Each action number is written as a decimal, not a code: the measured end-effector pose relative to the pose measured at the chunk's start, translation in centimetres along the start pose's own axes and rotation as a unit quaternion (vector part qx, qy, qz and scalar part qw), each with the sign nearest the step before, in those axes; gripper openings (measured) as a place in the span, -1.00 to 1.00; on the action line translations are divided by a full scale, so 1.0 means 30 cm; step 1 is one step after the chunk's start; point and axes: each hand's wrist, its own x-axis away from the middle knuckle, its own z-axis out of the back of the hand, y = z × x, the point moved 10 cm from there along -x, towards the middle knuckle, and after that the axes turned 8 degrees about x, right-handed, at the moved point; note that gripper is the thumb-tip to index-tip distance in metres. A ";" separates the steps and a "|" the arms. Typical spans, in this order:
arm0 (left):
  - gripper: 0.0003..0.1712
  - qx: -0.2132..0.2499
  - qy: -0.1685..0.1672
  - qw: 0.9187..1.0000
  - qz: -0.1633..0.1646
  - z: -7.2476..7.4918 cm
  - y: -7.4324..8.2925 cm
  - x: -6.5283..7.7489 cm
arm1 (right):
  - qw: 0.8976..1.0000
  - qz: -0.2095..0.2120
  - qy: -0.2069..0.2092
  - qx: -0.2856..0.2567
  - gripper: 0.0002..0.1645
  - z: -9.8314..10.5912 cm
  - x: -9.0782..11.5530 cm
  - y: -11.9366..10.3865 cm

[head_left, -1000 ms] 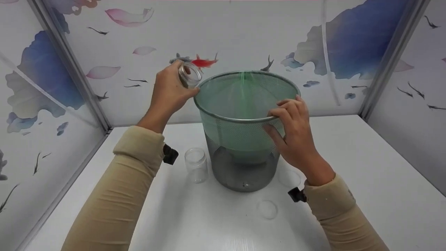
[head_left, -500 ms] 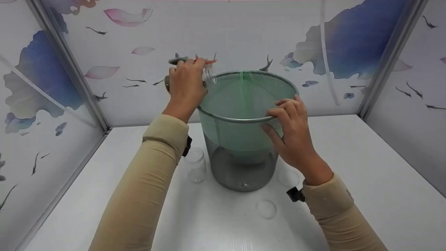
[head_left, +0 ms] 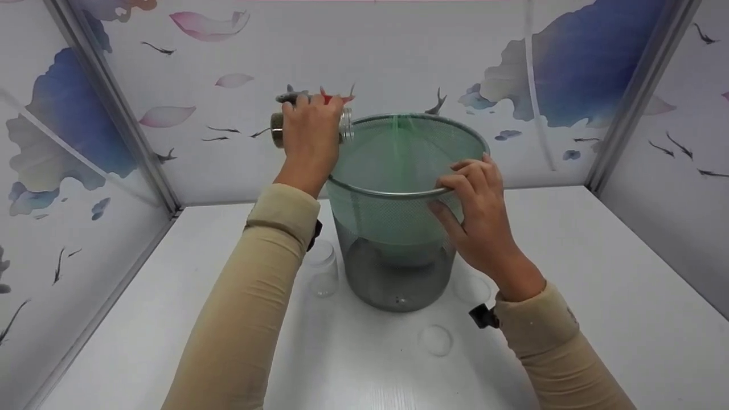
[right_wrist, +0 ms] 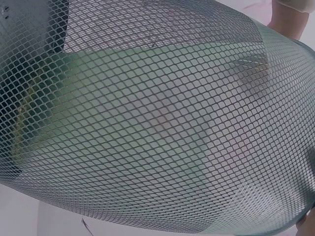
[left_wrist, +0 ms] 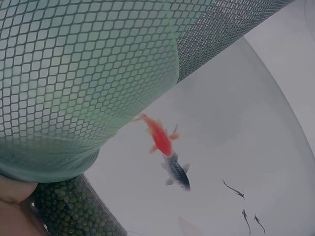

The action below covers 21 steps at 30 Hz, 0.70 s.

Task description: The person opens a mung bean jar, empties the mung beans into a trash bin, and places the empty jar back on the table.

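My left hand [head_left: 310, 134] grips a clear jar [head_left: 277, 130] at the left rim of a mesh wastebasket [head_left: 393, 273]. Tipped onto its side, the jar has its threaded mouth toward the basket's opening. Small green beans [left_wrist: 74, 209], like mung beans, show inside it in the left wrist view. A thin green bag [head_left: 393, 162] lines the basket. On the other side, my right hand [head_left: 481, 213] holds the metal rim, fingers over the top and thumb outside. The left palm hides the jar's middle.
A second clear jar [head_left: 323, 276] stands on the white table [head_left: 598, 273] left of the basket. Two clear round lids lie nearby, one lid [head_left: 435, 340] in front and another lid [head_left: 471, 290] beside the basket. Printed panels [head_left: 387, 51] enclose the table at back and sides.
My left hand has moved right and turned over, tipping the jar sideways with its mouth at the basket's rim. The right hand keeps its place on the rim.
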 end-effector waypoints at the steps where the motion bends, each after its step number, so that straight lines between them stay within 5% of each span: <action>1: -0.50 -0.002 0.001 1.000 -0.002 0.000 0.001 0.000 | 1.000 0.000 0.002 -0.001 -0.74 0.001 -0.001 0.000; 9: -0.53 -0.005 0.011 1.000 -0.013 0.008 0.011 0.000 | 1.000 0.003 0.002 0.000 -0.73 -0.001 0.000 0.001; 21: -0.52 -0.077 0.021 0.996 -0.046 0.016 0.046 0.003 | 1.000 0.007 0.015 -0.007 -0.73 0.006 -0.003 -0.002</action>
